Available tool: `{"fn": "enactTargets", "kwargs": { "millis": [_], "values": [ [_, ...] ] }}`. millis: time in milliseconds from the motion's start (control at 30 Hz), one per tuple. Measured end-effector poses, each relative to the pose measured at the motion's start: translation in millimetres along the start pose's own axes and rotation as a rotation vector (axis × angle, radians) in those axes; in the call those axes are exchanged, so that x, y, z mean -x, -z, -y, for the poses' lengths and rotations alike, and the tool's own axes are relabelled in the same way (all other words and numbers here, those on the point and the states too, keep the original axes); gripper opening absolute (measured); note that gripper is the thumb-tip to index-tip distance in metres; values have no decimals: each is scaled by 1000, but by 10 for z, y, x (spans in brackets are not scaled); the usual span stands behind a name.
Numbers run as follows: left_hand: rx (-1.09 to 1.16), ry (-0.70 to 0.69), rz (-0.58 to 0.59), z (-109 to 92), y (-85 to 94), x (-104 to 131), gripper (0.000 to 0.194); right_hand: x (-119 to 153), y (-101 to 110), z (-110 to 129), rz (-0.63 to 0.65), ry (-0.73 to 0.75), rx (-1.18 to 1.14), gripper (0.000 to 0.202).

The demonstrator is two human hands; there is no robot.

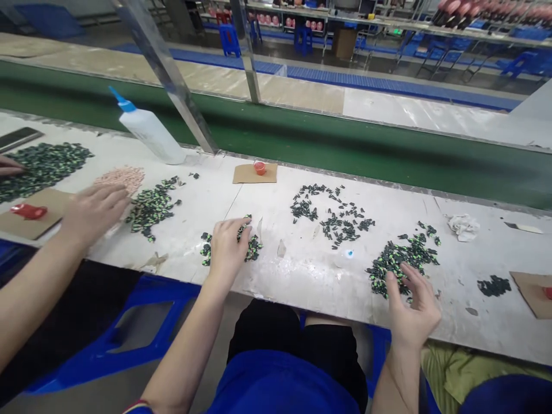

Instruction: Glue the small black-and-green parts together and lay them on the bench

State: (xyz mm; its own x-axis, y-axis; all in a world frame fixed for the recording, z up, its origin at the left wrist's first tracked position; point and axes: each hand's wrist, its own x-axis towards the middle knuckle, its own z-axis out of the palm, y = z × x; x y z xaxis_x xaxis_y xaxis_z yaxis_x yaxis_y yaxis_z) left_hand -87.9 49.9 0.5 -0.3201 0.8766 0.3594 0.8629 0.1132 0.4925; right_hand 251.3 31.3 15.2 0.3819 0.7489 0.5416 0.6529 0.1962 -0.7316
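Observation:
My left hand (226, 247) lies over a small pile of black-and-green pieces (253, 248), hiding much of it. Its thumb and forefinger are bent together, with a tiny dark-and-green piece (248, 217) at the fingertips. My right hand (414, 307) hovers at the near edge of a larger pile of black-and-green pieces (401, 257). Thumb and forefinger there are apart, and nothing shows between them. Loose dark pieces (342, 226) are spread in a rough curve on the white table (293, 276) between the two hands.
A red cup-like piece (259, 167) rests on cardboard (241, 174) by the green barrier (302, 144). To the left stands a glue bottle (150, 135). A co-worker's hand (97, 210) is beside another pile (153, 207). Crumpled paper (463, 227) and a blade (524, 228) lie right.

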Motion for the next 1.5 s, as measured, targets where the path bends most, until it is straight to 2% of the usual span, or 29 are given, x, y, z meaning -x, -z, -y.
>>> {"fn": "enactTargets", "kwargs": {
  "millis": [100, 200, 300, 400, 500, 600, 667, 733, 800, 900, 1000, 1067, 1167, 1300, 1400, 1500],
  "values": [
    [-84, 19, 44, 144, -113, -239, 26, 109, -125, 122, 226, 94, -1, 40],
    [-80, 0, 108, 191, -211, -305, 26, 204, -293, 188, 363, 121, 21, 58],
    [17, -34, 107, 133, -292, -186, 21, 257, -422, 164, 441, 74, 26, 63],
    [128, -74, 102, -31, -349, 19, 17, 279, -486, 107, 480, 49, -2, 49],
    [233, -109, 130, -261, -393, 199, 14, 283, -514, 74, 469, 31, -17, 37],
    [357, -204, 221, -475, -425, 299, 11, 283, -518, 81, 469, -8, -30, 33],
    [419, -291, 255, -553, -416, 316, 11, 285, -497, 101, 473, -50, -61, 33],
    [409, -330, 231, -547, -363, 305, 14, 288, -452, 121, 477, -120, -111, 36],
    [304, -262, 155, -452, -266, 289, 20, 291, -395, 127, 479, -204, -170, 40],
    [38, -3, 49, -224, -103, 300, 37, 294, -325, 104, 443, -293, -261, 38],
    [-112, 212, 98, -61, -30, 365, 57, 296, -313, 63, 354, -361, -325, 36],
    [-123, 264, 191, -47, -51, 418, 65, 296, -329, 44, 304, -398, -363, 38],
    [-86, 194, 310, -149, -124, 473, 68, 291, -349, 41, 256, -411, -413, 40],
    [-64, 44, 407, -365, -141, 482, 60, 285, -309, 53, 210, -353, -399, 37],
    [-60, -70, 365, -524, -108, 477, 51, 298, -245, 30, 213, -310, -346, 35],
    [22, -241, 302, -688, -134, 501, 33, 324, -210, -3, 256, -343, -390, 35]
  ]
}}
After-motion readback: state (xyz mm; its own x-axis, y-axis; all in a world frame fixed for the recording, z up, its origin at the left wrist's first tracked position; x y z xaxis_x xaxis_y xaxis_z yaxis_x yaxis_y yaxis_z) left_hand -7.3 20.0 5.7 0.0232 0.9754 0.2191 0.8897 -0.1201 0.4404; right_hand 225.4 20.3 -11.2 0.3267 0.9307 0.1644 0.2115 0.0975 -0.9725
